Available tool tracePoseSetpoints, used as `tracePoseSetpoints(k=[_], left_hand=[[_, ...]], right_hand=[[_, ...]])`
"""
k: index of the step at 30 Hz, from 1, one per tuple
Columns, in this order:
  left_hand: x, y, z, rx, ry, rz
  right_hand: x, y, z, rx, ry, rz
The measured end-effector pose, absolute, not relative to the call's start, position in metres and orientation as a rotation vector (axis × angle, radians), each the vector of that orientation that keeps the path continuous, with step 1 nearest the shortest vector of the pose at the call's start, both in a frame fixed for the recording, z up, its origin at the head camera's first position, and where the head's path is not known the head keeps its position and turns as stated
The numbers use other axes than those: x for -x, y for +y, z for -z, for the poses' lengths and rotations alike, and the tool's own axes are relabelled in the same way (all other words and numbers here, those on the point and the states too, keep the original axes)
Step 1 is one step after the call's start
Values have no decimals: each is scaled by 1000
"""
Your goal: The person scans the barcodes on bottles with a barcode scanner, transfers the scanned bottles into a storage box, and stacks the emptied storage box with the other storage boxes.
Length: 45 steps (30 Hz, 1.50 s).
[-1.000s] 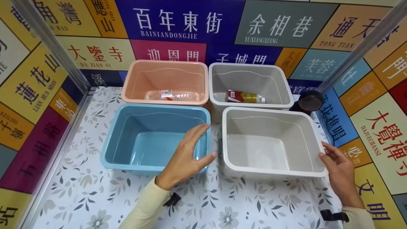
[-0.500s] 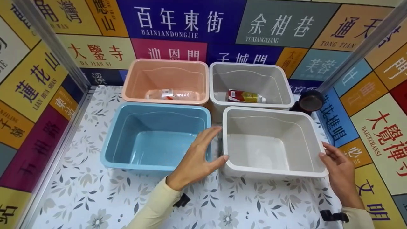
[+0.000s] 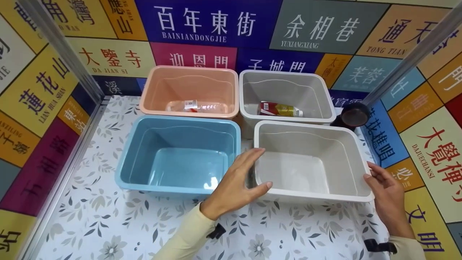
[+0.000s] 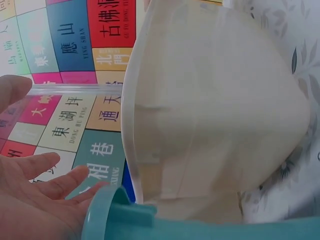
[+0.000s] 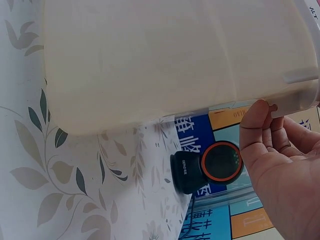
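The off-white plastic bin (image 3: pixel 314 196) stands at the front right. My right hand (image 3: pixel 389 196) holds its right rim, with curled fingers at the outer side under the lip. Over the bin's left rim hovers my left hand (image 3: pixel 234 187), thumb and fingers spread apart; in the left wrist view it appears apart from the off-white wall (image 4: pixel 215 100). A blue bin (image 3: pixel 124 184) stands just left of that hand, and its rim fills the bottom of the left wrist view. Much of the right fingers is hidden in the head view.
Behind stand a pink bin (image 3: pixel 146 90) with a clear plastic bottle (image 3: pixel 202 107) inside and a grey bin (image 3: pixel 249 77) with a red-and-yellow bottle (image 3: pixel 279 109). A black round device (image 3: pixel 353 115) sits at right. Printed walls enclose the floral-covered table (image 3: pixel 119 231).
My left hand has moved right, from over the blue bin's right rim to the off-white bin's left rim. The right hand has stayed at the right rim. The bins stand as before.
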<state>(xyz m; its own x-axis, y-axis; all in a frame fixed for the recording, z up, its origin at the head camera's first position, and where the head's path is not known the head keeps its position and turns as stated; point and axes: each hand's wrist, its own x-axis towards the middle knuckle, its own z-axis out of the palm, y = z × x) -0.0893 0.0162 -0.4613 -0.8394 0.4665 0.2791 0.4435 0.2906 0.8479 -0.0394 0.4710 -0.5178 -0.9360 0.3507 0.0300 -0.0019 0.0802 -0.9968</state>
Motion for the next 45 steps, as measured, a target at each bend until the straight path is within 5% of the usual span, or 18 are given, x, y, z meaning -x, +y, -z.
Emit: tracePoseSetpoints(k=[45], left_hand=[[65, 65, 513, -687, 2551, -1794]], right_hand=[[37, 471, 516, 331, -2114, -1944]])
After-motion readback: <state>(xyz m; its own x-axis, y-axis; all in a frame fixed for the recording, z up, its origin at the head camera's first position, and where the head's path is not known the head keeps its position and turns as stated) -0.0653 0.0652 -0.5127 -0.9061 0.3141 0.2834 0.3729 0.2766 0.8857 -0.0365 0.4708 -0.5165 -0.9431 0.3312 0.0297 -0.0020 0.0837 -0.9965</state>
